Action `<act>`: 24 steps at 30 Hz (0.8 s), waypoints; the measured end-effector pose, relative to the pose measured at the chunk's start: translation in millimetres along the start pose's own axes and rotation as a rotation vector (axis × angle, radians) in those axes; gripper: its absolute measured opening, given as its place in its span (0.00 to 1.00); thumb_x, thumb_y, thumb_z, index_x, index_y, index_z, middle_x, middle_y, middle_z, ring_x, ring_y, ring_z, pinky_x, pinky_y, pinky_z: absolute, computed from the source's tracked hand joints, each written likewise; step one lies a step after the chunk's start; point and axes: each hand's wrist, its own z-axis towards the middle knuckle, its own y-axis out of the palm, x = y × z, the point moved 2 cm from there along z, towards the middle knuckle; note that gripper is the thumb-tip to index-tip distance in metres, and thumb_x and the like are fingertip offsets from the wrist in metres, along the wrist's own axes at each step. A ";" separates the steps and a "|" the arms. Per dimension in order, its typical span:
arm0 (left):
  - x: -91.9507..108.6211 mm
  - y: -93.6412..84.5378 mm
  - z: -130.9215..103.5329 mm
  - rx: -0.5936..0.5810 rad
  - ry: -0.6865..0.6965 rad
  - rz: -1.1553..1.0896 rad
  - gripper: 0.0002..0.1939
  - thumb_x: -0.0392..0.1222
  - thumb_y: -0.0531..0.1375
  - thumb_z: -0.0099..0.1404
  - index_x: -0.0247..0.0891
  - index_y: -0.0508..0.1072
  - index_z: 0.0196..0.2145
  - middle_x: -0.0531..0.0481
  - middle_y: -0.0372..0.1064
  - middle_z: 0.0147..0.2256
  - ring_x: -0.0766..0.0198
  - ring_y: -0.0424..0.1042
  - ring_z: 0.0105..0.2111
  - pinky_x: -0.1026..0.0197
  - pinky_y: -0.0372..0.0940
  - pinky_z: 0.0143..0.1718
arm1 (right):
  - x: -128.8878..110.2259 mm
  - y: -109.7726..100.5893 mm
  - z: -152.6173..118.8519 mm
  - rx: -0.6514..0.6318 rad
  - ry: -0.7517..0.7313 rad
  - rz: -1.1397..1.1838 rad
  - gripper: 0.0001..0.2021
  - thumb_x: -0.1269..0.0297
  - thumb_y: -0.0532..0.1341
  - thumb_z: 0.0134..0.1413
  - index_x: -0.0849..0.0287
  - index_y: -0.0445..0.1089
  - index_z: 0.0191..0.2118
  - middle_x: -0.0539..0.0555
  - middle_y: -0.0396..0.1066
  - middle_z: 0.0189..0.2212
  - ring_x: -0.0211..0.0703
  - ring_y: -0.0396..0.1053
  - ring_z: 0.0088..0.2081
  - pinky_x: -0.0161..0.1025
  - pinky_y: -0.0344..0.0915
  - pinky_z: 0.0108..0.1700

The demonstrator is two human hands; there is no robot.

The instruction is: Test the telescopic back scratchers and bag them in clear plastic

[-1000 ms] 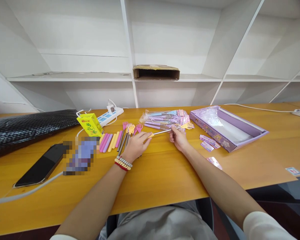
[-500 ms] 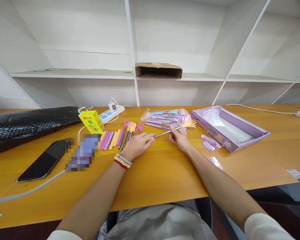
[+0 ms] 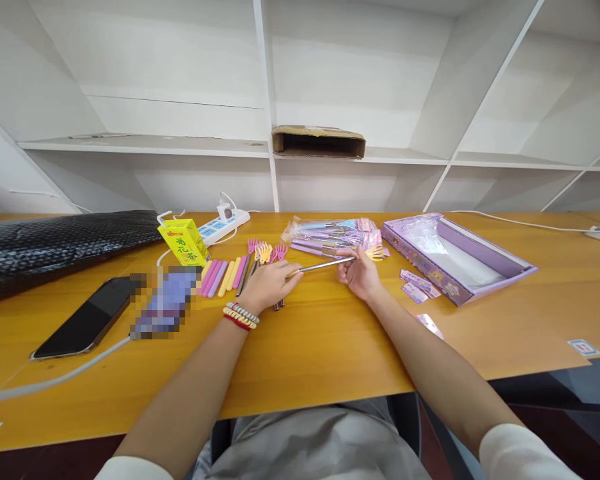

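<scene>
On the table (image 3: 320, 373), at left, a black phone (image 3: 90, 317) lies beside a blurred-out bluish thing (image 3: 165, 303); behind them are a shiny black wrap (image 3: 65, 250), a yellow carton (image 3: 184, 243) and a power strip (image 3: 211, 234) with a plug (image 3: 225, 211) in it. White shelves (image 3: 360, 67) rise behind, holding an open cardboard box (image 3: 319, 131). At right, a white cable (image 3: 520, 220) runs along the table, and a sticker (image 3: 583, 347) sits near its front edge.

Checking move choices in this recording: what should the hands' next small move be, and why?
Probably tighten the right hand on the metal rod: that hand looks loosely curled near the yellow claw head while the left hand holds the other end, so a firmer grip may steady it.
</scene>
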 end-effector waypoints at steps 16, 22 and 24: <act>-38.9 -8.7 -0.1 0.004 -0.291 0.351 0.12 0.44 0.53 0.56 0.39 0.74 0.30 0.45 0.73 0.33 0.54 0.71 0.35 0.58 0.61 0.31 | -19.9 -18.7 -2.3 -0.064 0.155 -0.183 0.13 0.56 0.61 0.42 0.62 0.71 0.29 0.57 0.74 0.24 0.39 0.67 0.19 0.31 0.54 0.15; -36.1 -7.2 1.8 -0.084 -0.355 0.440 0.14 0.45 0.52 0.57 0.38 0.75 0.29 0.41 0.73 0.30 0.51 0.71 0.31 0.54 0.61 0.31 | -7.4 -9.4 -3.7 -0.105 0.161 -0.356 0.12 0.60 0.67 0.37 0.62 0.73 0.30 0.53 0.72 0.21 0.31 0.60 0.14 0.29 0.53 0.13; -34.8 -7.4 2.1 -0.107 -0.363 0.446 0.13 0.45 0.52 0.56 0.38 0.75 0.28 0.40 0.72 0.29 0.50 0.71 0.31 0.54 0.61 0.32 | -5.8 -8.1 -3.3 -0.131 0.146 -0.402 0.13 0.60 0.67 0.37 0.62 0.73 0.31 0.52 0.72 0.20 0.31 0.58 0.13 0.29 0.52 0.12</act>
